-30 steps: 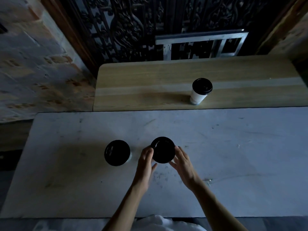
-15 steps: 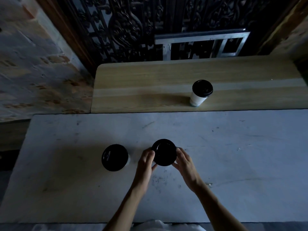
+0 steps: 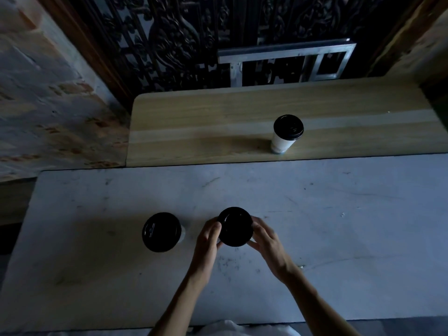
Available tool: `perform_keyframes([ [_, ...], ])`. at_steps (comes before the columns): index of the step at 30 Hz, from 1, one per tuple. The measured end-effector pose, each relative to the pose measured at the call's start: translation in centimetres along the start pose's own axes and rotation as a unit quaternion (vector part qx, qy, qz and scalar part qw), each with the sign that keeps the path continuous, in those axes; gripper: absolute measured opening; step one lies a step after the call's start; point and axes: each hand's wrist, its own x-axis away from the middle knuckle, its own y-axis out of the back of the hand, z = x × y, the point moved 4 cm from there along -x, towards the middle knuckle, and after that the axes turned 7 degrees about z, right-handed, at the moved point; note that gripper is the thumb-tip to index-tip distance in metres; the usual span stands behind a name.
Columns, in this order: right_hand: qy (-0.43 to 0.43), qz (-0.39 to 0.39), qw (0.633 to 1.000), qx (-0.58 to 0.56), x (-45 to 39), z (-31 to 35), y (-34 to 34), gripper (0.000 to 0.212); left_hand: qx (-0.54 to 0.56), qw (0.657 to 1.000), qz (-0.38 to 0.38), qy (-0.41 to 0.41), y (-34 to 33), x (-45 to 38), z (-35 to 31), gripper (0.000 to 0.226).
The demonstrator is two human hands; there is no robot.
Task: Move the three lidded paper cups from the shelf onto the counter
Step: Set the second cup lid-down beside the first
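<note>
Two white paper cups with black lids stand on the pale grey counter. The middle cup is clasped from both sides: my left hand on its left, my right hand on its right. To its left stands the left cup, apart from my hands. A third lidded cup stands upright on the wooden shelf behind the counter, right of centre.
A brick wall rises at the left. Dark carved screenwork and a metal frame stand behind the shelf. The counter's near edge runs along the bottom of the view.
Both hands stay on the middle cup, which keeps its place on the counter. Only the view has shifted slightly.
</note>
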Motion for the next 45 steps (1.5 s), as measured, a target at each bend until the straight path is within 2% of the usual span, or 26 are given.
perform_keyframes([
  [2,0.002,0.014,1.000,0.009,-0.1,0.2,-0.1,0.056,-0.001,1.000,-0.001,0.001,0.2,-0.2,0.0,0.025],
  [7,0.016,0.008,1.000,0.000,-0.1,0.5,0.2,0.048,-0.004,1.000,-0.003,-0.003,0.1,0.1,0.2,0.025],
  [12,0.024,0.019,1.000,0.001,0.2,0.5,0.1,0.060,-0.024,1.000,0.008,-0.009,0.3,0.5,0.6,0.024],
  [20,0.021,0.010,1.000,-0.009,0.2,0.3,0.0,0.042,-0.037,0.999,0.011,-0.002,0.6,0.1,0.9,0.020],
  [26,0.024,0.003,1.000,-0.006,-0.1,-0.1,-0.2,0.040,-0.035,0.999,0.008,0.000,0.8,0.0,0.8,0.023],
  [30,0.031,0.011,0.999,0.013,0.1,-0.1,0.1,0.040,-0.062,0.998,0.004,-0.024,1.0,0.1,0.5,0.016],
  [34,0.037,0.005,0.999,0.018,0.2,0.0,0.2,0.044,-0.084,0.996,0.004,-0.041,1.4,-0.1,0.5,0.032],
  [40,0.046,0.004,0.999,0.024,0.2,0.1,0.2,0.048,-0.112,0.992,0.002,-0.049,1.7,-0.2,0.5,0.033],
  [45,0.073,-0.029,0.993,0.092,0.7,0.7,0.3,0.055,-0.147,0.986,0.005,-0.077,1.3,-0.1,-0.8,0.040],
])
